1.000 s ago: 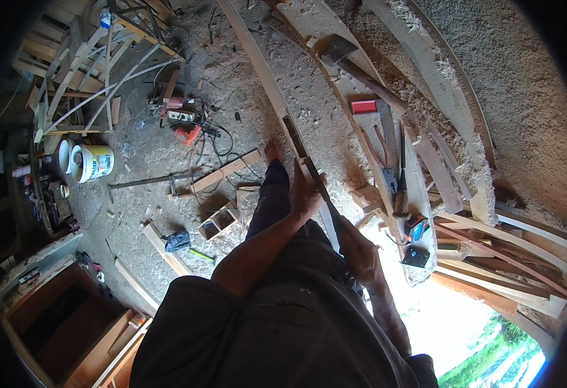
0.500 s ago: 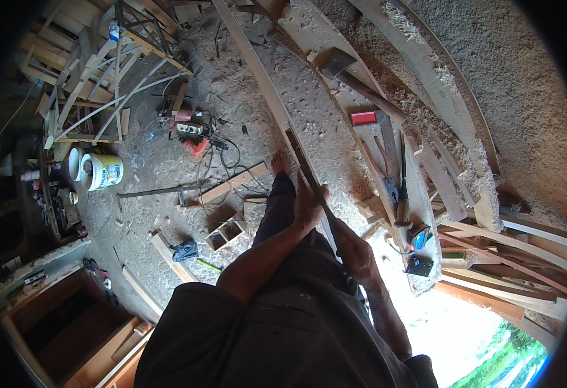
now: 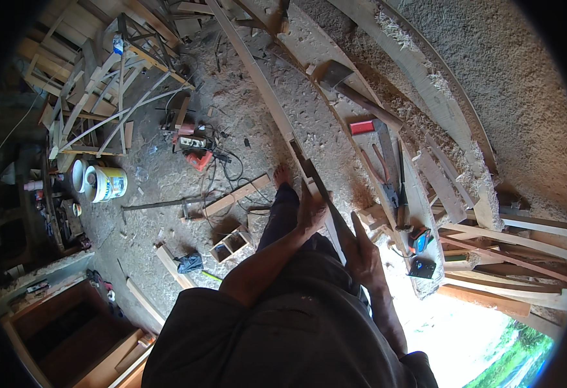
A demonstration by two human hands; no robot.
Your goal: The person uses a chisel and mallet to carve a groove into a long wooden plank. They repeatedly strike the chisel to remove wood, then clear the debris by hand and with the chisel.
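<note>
A long pale timber (image 3: pixel 257 74) with a notch cut into its face slants from the far side toward my body. A narrower, darker wooden strip (image 3: pixel 325 197) lies against it, its far end by the notch. My left hand (image 3: pixel 313 213) is closed around the timber below the notch, some fingers hidden underneath. My right hand (image 3: pixel 365 258) grips the near part of the dark strip, with one digit raised straight and the other fingertips hidden behind the wood.
On the right, a thick plank (image 3: pixel 396 174) bears an adze (image 3: pixel 361 97), a red-ended tool (image 3: pixel 362 127) and pliers (image 3: pixel 390 191). A red power tool (image 3: pixel 198 160) with tangled cords, a wooden offcut (image 3: pixel 238 195) and white buckets (image 3: pixel 109 183) stand on the floor, left.
My right hand has loosened its wrap, one digit now sticking up. The dark strip sits slightly differently against the timber. The view has shifted a little.
</note>
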